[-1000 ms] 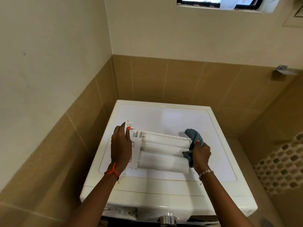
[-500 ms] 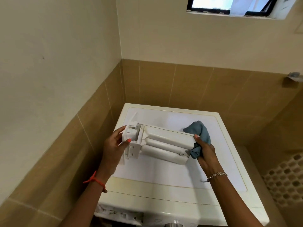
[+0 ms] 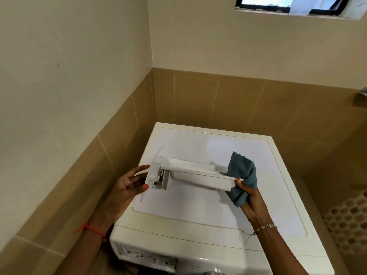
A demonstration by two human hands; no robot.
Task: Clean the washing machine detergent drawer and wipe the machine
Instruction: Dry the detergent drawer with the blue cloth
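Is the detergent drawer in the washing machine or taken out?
Out: the drawer is held between left hand and right hand above the washing machine.

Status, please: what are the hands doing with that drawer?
Left hand steadies drawer front, fingers straight. Right hand grips cloth and drawer's back end. Nothing blocking.

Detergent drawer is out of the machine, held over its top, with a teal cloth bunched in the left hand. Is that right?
Not quite: the teal cloth is bunched in the right hand. The head view shows it. The detergent drawer is out of the machine, held over its top.
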